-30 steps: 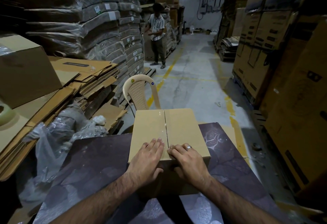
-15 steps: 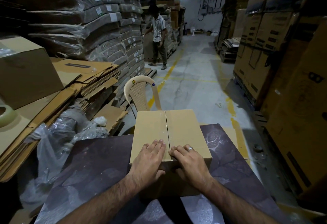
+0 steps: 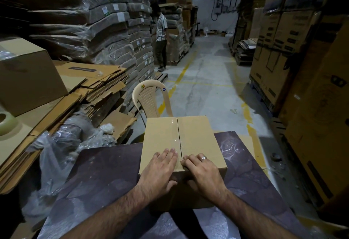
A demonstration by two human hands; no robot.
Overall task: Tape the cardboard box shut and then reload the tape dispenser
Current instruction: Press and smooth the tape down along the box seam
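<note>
A brown cardboard box (image 3: pixel 194 135) stands on the dark table (image 3: pixel 105 178), flaps closed, with clear tape glinting along its centre seam. My left hand (image 3: pixel 160 170) lies flat on the near left part of the top, its thumb over the front edge. My right hand (image 3: pixel 203 170), with a ring, lies flat on the near right part, fingertips at the seam. Both hands press on the box and hold nothing. A roll of tape (image 3: pixel 6 123) rests on flat cardboard at the far left. No tape dispenser is in view.
A beige plastic chair (image 3: pixel 149 101) stands just beyond the box. Flattened cartons (image 3: pixel 90 87) and crumpled plastic wrap (image 3: pixel 62 150) pile up on the left, with a closed box (image 3: pixel 28 74) on top. Tall stacked cartons (image 3: pixel 294 50) line the right. A person (image 3: pixel 160 36) stands down the aisle.
Both hands stay flat on the near end of the box top, barely shifted. The person down the aisle has turned and stepped slightly.
</note>
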